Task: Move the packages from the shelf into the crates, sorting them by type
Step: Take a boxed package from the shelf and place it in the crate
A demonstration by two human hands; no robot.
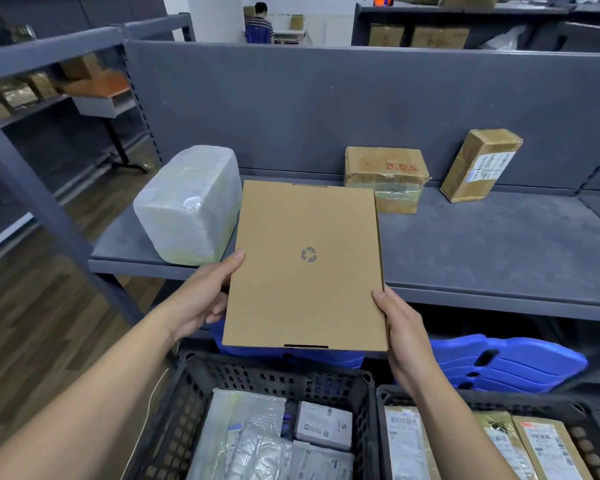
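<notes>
Gripping with left hand (pixel 205 299) and right hand (pixel 402 337) the flat box (pixel 305 268) by its lower side edges, thumbs lying on top, fingers mostly hiding beneath; holding it over the front edge of the shelf (pixel 482 244) and the far rim of the left crate (pixel 274 374). Seeing two crates, both cut off below, right crate (pixel 534 403) partly hiding behind the right arm (pixel 465 427); labels inside too small for reading. Leaving bare shelf room right of the flat box. Counting three packages sitting on the shelf: white block (pixel 187 206) just left, brown box (pixel 385 178) behind, tall box (pixel 482 164) leaning on the back panel (pixel 326 98).
</notes>
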